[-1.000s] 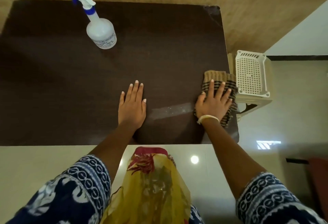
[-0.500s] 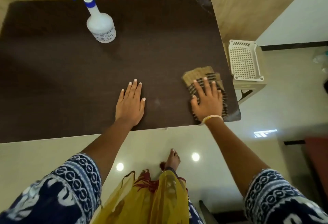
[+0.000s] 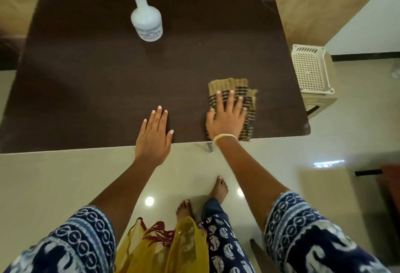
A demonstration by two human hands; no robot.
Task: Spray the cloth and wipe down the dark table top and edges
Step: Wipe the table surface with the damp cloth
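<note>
The dark brown table top fills the upper half of the head view. A folded tan cloth with dark stripes lies near the table's front right. My right hand presses flat on the cloth with fingers spread, covering its near part. My left hand rests flat on the bare table top at the front edge, fingers straight, holding nothing. A white spray bottle with a blue trigger stands upright at the back middle of the table, away from both hands.
A cream plastic stool with a perforated seat stands just off the table's right edge. Glossy pale floor tiles lie in front, with my bare feet on them. A wood-patterned wall runs behind the table.
My right hand has slid the cloth leftward from the table's right edge toward the front middle. My left hand stays flat near the front edge. The camera has pulled back.
</note>
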